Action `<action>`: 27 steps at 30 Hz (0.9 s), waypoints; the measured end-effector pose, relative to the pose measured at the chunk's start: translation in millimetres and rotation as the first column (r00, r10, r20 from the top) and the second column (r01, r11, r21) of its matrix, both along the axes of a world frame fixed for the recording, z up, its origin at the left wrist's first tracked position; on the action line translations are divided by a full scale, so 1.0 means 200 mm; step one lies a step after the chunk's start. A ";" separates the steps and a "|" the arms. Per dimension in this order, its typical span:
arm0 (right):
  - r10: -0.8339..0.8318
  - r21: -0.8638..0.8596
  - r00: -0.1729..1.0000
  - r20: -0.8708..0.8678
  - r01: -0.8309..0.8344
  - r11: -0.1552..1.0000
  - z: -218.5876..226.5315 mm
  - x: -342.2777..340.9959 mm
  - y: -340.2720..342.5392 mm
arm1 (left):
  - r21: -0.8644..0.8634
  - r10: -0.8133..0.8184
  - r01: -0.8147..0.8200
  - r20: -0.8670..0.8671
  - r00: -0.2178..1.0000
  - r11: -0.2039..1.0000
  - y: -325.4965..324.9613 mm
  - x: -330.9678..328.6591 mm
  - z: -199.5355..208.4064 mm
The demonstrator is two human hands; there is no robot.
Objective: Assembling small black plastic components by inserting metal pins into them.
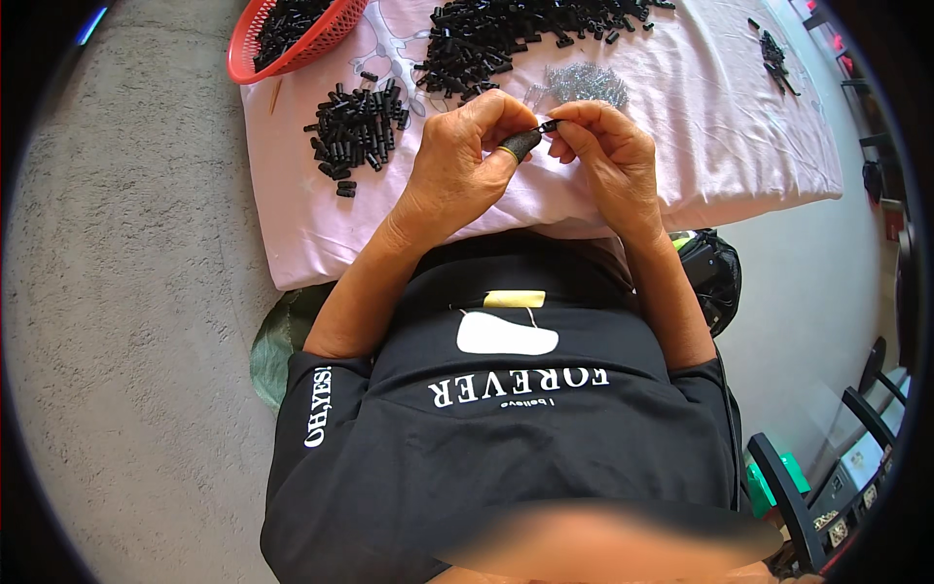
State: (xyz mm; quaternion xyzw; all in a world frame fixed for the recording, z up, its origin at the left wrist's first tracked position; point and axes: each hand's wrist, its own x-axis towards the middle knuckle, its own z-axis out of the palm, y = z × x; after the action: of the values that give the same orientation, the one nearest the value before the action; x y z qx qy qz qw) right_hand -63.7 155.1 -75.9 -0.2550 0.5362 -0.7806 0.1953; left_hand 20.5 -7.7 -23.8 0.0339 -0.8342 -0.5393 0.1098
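Above the near part of the cloth-covered table, my two hands meet with their fingertips almost touching. My left hand (465, 161) is closed in a pinch, a dark cover with a yellowish rim on its thumb. My right hand (615, 161) pinches a small black cylindrical piece (551, 126), whose end points toward the left thumb. Whether the left fingers also grip a small part is hidden. Just beyond the hands lies a heap of thin silvery wire pieces (589, 84). To the left is a pile of short black cylindrical pieces (355, 131).
A pink cloth (302, 229) covers the table. A larger heap of black pieces (467, 49) spreads along the far side. A red plastic basket (331, 34) holding more stands at the far left. A few dark parts (774, 60) lie far right. A black chair (778, 487) stands at lower right.
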 end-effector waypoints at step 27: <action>-0.157 -0.164 0.958 -0.238 0.119 0.979 -0.02 0.02 0.01 | 0.304 -0.033 0.039 -0.024 0.999 0.952 0.10 0.03 0.04</action>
State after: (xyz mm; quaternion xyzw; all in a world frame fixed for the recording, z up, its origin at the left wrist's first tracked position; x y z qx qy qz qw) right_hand -58.7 156.7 -79.4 -0.3270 0.5136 -0.7916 0.0516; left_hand 27.5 12.7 -16.7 0.0303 -0.7407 -0.6635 0.1013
